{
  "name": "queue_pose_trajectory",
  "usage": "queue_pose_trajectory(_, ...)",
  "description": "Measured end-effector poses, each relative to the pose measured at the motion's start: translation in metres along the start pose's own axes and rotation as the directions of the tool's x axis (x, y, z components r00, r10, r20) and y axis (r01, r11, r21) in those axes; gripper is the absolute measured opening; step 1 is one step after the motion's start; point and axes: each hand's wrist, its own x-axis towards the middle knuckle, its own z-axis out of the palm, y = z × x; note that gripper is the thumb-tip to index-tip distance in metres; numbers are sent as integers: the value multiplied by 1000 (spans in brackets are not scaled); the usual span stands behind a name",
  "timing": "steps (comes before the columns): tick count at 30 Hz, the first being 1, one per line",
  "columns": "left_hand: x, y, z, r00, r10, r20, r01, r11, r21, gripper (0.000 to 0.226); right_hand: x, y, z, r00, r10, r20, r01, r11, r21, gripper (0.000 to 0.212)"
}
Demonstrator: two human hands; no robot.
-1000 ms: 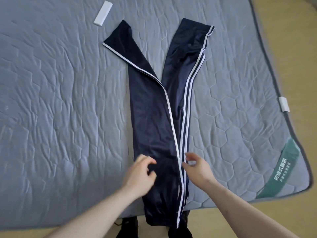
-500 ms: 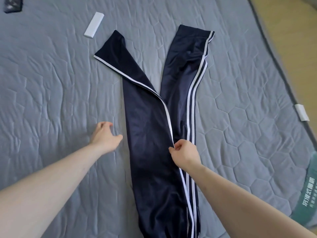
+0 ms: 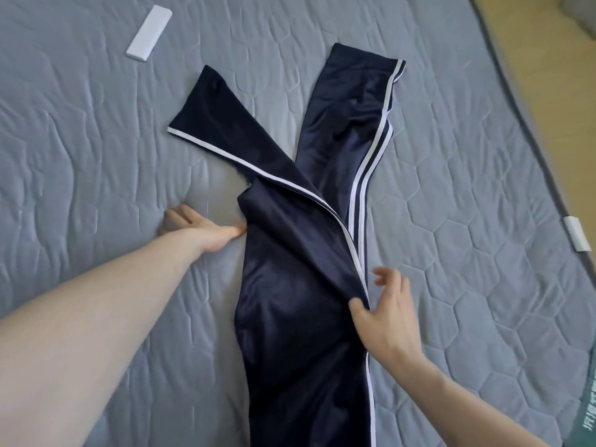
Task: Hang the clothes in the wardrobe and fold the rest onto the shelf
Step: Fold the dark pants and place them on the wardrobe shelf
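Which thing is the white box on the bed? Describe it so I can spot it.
Start from the grey quilted mattress and go to its far left part. Beyond the trousers lies the white box, flat and oblong; the white tag at the right edge is smaller.

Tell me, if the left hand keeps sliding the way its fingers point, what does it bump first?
Probably the trousers. The left hand lies flat on the mattress, fingers pointing right, fingertips already at the trousers' left edge.
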Motion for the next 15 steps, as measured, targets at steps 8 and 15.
queue_pose_trajectory(8, 19, 28, 11, 981, -179, 74, 185, 979, -86, 163, 88, -123, 38, 870, -490, -54, 489, 871, -35, 45)
queue_pose_trajectory(15, 34, 39, 4, 958, -245, 147, 262, 959, -110, 171, 162, -197, 80, 882, -460, 100, 463, 807, -367, 59)
